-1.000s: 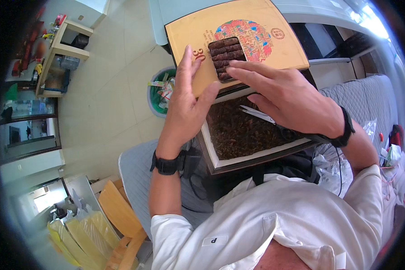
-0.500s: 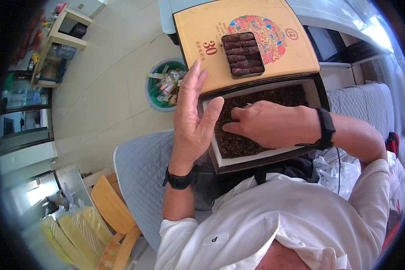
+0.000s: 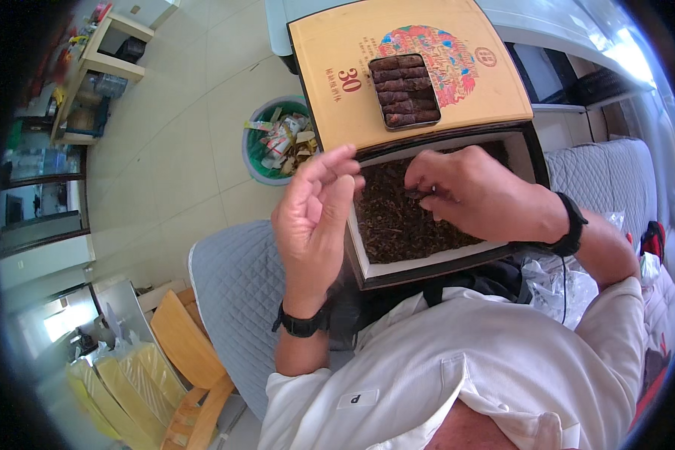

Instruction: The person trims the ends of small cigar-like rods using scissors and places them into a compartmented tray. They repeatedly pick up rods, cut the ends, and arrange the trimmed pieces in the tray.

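An open box (image 3: 457,256) with a dark rim and pale inner walls lies in front of me, filled with dark brown shreds that look like tobacco (image 3: 390,229). Over the shreds is my right hand (image 3: 495,193), its fingertips pinched on a small clump of them. My left hand (image 3: 313,225) is raised at the box's left edge, palm turned inward, fingers bent but apart and holding nothing. Beyond the box, on its yellow lid (image 3: 337,45), rests a shallow metal tin (image 3: 439,112) holding several dark brown rolls (image 3: 406,94) resembling small cigars.
A green-lined waste bin (image 3: 253,161) with wrappers stands on the tiled floor beyond my left hand. Grey quilted padding (image 3: 236,277) lies left of the box. A wooden chair (image 3: 187,337) is at lower left, and clear plastic wrapping (image 3: 559,281) bunches near my right forearm.
My right hand has lifted and shifted right, now showing a dark clump between its fingertips. My left hand has lowered, and its straight fingers have bent.
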Demonstrator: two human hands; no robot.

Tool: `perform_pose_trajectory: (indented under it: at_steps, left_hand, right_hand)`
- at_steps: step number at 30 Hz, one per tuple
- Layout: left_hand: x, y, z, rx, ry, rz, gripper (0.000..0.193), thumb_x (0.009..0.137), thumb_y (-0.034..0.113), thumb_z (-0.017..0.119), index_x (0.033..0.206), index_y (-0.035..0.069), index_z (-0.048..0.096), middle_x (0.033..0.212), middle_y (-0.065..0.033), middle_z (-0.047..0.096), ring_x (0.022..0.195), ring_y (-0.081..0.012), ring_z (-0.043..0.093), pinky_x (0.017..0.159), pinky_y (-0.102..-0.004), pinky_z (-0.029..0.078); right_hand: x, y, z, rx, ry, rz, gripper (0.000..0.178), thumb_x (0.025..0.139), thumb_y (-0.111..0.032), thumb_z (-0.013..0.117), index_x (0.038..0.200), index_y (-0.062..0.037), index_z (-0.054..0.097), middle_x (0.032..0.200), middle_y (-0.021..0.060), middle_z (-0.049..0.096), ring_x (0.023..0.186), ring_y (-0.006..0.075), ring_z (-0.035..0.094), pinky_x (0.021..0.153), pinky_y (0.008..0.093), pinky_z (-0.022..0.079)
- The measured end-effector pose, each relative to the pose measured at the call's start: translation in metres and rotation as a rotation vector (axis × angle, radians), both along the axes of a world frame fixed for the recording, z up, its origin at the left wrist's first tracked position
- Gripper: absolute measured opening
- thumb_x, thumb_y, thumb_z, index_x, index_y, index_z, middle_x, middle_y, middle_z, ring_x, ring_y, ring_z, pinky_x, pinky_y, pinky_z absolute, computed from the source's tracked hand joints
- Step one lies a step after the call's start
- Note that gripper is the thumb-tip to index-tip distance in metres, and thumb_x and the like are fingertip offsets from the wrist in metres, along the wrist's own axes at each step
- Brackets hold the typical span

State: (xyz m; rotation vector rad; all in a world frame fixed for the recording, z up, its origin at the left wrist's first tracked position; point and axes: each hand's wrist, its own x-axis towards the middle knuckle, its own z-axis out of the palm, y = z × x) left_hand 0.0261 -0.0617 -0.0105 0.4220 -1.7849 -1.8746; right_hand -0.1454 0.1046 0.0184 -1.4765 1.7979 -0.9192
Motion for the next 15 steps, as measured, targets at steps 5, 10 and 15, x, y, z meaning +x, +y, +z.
perform_pose_trajectory:
  at_steps: [5, 10, 15]
  left_hand:
    - [0.004, 0.027, 0.011, 0.237, -0.141, -0.104, 0.022, 0.099, 0.010, 0.067, 0.117, -0.001, 0.065, 0.104, -0.0106, 0.072, 0.079, -0.0128, 0.067, 0.071, -0.0292, 0.059]
    - [-0.005, 0.049, 0.009, 0.354, -0.249, -0.205, 0.023, 0.095, 0.009, 0.072, 0.115, -0.001, 0.065, 0.102, -0.0091, 0.072, 0.078, -0.0123, 0.066, 0.068, -0.0276, 0.058]
    - [-0.010, 0.063, 0.007, 0.356, -0.260, -0.200, 0.024, 0.093, 0.009, 0.075, 0.113, 0.000, 0.065, 0.096, -0.0066, 0.071, 0.075, -0.0115, 0.065, 0.066, -0.0270, 0.058]
  right_hand:
    - [-0.004, 0.029, 0.003, 0.068, -0.621, -0.298, 0.014, 0.096, 0.002, 0.065, 0.107, 0.0052, 0.059, 0.092, 0.0089, 0.071, 0.084, 0.0150, 0.075, 0.071, 0.0267, 0.061]
    - [0.010, 0.043, -0.007, 0.012, -0.992, -0.372, 0.012, 0.097, -0.002, 0.067, 0.104, 0.0060, 0.061, 0.092, 0.0100, 0.069, 0.084, 0.0170, 0.074, 0.068, 0.0265, 0.062]
    - [0.019, 0.049, -0.007, -0.087, -1.061, -0.422, 0.015, 0.099, -0.007, 0.066, 0.102, 0.0085, 0.068, 0.087, 0.0125, 0.074, 0.078, 0.0154, 0.074, 0.069, 0.0257, 0.062]
